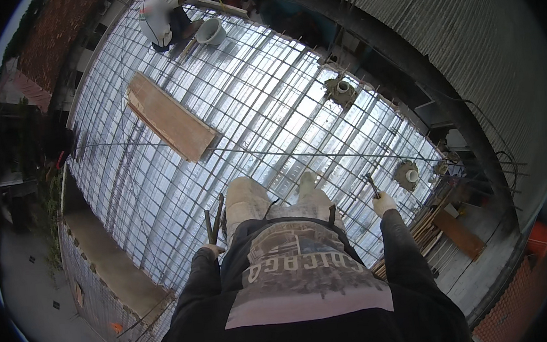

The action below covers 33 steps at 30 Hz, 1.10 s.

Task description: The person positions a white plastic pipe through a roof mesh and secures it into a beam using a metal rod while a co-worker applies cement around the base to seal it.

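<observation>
Beside my left hip, my left hand [214, 248] is closed around a dark tool with two long arms [215, 222] that rise in a V; its exact kind is unclear. On the other side, my gloved right hand [384, 204] grips a short dark tool [372, 186], its narrow end pointing up and away from me. That tool is too small to name. Both hands hang apart from the steel rebar grid [268, 100], which spreads over shiny metal decking below and ahead of me.
A wooden board [170, 118] lies on the grid. At the far left, a co-worker [159, 19] crouches beside a pale bucket [211, 32]. Pipe stubs in mortar, one far [343, 87] and one near [411, 176], stand at the right. Timber planks [458, 233] lie near the right edge.
</observation>
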{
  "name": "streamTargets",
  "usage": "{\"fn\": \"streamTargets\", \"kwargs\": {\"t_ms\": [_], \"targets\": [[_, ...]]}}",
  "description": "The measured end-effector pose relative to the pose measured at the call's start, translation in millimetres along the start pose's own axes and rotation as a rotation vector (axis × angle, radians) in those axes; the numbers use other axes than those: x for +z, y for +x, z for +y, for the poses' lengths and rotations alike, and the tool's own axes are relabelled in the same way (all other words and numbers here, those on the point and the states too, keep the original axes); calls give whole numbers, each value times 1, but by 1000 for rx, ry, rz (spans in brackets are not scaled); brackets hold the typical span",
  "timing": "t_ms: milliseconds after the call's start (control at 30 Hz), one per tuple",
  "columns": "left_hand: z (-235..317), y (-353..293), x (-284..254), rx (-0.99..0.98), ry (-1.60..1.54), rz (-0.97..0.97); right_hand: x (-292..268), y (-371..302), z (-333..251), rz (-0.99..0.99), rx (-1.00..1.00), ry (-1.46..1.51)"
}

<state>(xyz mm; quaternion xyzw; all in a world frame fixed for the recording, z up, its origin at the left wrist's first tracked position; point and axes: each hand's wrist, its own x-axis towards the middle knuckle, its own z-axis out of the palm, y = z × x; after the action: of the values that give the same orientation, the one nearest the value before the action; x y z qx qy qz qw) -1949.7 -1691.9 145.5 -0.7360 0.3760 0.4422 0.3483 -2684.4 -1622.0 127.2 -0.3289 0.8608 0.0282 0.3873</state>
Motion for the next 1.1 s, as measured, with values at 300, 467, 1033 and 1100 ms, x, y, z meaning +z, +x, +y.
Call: {"fn": "streamTargets", "kwargs": {"t_ms": [300, 467, 1033, 1100], "targets": [[75, -29, -58, -149, -76, 15, 38, 36, 34, -42, 172, 73], [125, -21, -110, -67, -69, 120, 49, 36, -15, -202, 145, 3], [247, 175, -255, 227, 85, 131, -72, 114, -327, -51, -113, -148], [263, 171, -266, 250, 46, 174, -91, 115, -365, 22, -198, -153]]}}
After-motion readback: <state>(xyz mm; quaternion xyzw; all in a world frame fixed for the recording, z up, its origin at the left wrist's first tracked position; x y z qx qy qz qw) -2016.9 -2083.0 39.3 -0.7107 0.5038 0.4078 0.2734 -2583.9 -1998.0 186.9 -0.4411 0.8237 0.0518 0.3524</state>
